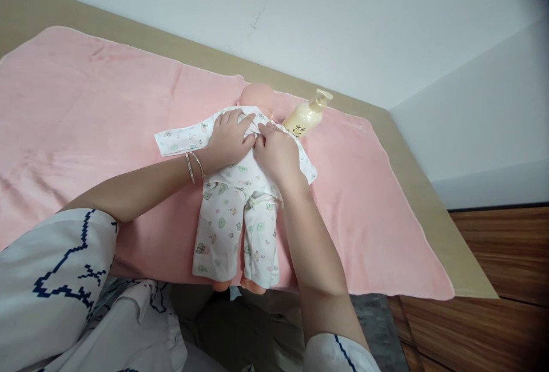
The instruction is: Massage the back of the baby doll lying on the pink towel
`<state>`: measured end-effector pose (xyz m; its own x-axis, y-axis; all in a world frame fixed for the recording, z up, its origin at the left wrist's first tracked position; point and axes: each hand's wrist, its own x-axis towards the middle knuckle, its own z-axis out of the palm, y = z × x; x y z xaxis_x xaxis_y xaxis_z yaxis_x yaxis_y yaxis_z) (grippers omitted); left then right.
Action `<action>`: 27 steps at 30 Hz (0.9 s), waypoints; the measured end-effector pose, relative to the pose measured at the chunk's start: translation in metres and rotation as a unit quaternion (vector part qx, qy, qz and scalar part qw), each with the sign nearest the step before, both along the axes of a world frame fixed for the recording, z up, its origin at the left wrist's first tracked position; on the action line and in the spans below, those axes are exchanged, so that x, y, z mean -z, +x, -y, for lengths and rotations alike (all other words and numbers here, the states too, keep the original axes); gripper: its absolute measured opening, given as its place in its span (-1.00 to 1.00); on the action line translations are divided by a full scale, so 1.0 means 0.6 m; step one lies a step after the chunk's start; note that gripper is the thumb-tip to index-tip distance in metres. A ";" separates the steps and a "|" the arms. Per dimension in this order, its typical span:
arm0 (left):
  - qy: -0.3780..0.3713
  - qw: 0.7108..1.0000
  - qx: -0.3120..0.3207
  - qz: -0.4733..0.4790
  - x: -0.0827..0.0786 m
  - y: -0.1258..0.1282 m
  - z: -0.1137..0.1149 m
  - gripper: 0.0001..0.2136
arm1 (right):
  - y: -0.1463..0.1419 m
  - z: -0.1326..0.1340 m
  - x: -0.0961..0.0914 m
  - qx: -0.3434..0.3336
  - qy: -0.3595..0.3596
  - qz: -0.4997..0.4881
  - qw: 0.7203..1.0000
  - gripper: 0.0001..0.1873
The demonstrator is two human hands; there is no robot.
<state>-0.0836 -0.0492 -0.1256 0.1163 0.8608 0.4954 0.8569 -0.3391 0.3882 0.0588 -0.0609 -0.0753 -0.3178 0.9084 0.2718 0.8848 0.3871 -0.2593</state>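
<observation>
A baby doll (pixel 256 96) lies on its back, its head away from me, dressed in a white printed top (pixel 240 174) and matching pants (pixel 221 229). My left hand (pixel 231 137), a bangle on its wrist, rests on the chest of the top, with thumb and index finger at the front fabric near the neck. Close beside it, my right hand (pixel 278 151) pinches the top's front with bent fingers. The exact spot between the fingertips is partly hidden. One sleeve (pixel 182 138) stretches out to the left; the doll's feet (pixel 253 286) show below the pants.
A pink blanket (pixel 364 206) covers most of the beige table (pixel 465 263), with wrinkles at the left. A pale yellow pump bottle (pixel 306 115) is right of the doll's head. Behind the table rises a white wall (pixel 343 23). Brown wooden flooring (pixel 506 252) appears at the right.
</observation>
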 end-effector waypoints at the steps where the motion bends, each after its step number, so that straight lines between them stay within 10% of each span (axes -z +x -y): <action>1: 0.005 1.000 -0.001 -0.001 0.000 0.001 0.001 -0.52 | 0.002 -0.002 0.001 0.009 -0.008 -0.016 1.000 -0.52; 11: 0.014 1.000 0.017 -0.007 -0.006 0.009 0.018 -0.70 | 0.022 -0.052 0.053 -0.008 -0.021 -0.103 0.994 -0.34; 27: 0.013 1.000 0.003 0.007 0.004 0.005 0.005 -0.58 | -0.005 -0.011 0.025 0.030 0.024 -0.091 0.995 -0.49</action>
<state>-0.0804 -0.0521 -0.1282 0.1141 0.8466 0.5198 0.8489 -0.3549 0.3917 0.0560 -0.0543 -0.0904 -0.2044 0.9092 0.3629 0.8474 0.3499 -0.3993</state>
